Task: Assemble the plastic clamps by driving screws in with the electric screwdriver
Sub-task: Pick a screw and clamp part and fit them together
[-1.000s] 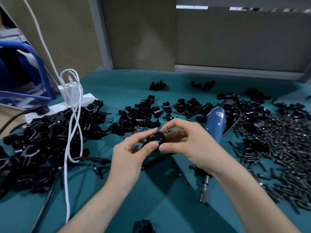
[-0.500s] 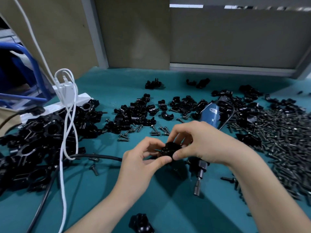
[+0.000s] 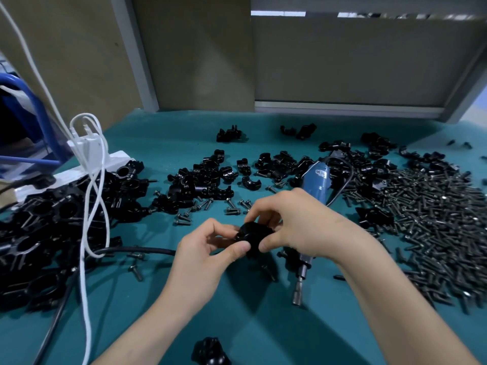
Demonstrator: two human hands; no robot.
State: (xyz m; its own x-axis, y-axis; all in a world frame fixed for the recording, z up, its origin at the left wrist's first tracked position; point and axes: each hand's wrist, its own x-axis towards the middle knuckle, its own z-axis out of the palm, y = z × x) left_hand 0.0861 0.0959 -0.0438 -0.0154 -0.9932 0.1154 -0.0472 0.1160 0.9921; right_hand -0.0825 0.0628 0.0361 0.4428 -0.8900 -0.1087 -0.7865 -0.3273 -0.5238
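One black clamp (image 3: 253, 232) | left hand (image 3: 208, 250) pinches it | right hand (image 3: 299, 225) pinches it

Glossy black plastic clamp pieces (image 3: 200, 180) on matt teal table covering (image 3: 163, 138). Dull dark metal screws (image 3: 434, 219). Screwdriver (image 3: 315, 183): smooth blue plastic.

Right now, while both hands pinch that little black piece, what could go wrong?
The clamp, pinched between the left hand and right hand, might slip and fall. The electric screwdriver lies just beneath the right hand, so a lowered wrist could knock it into the screws nearby.
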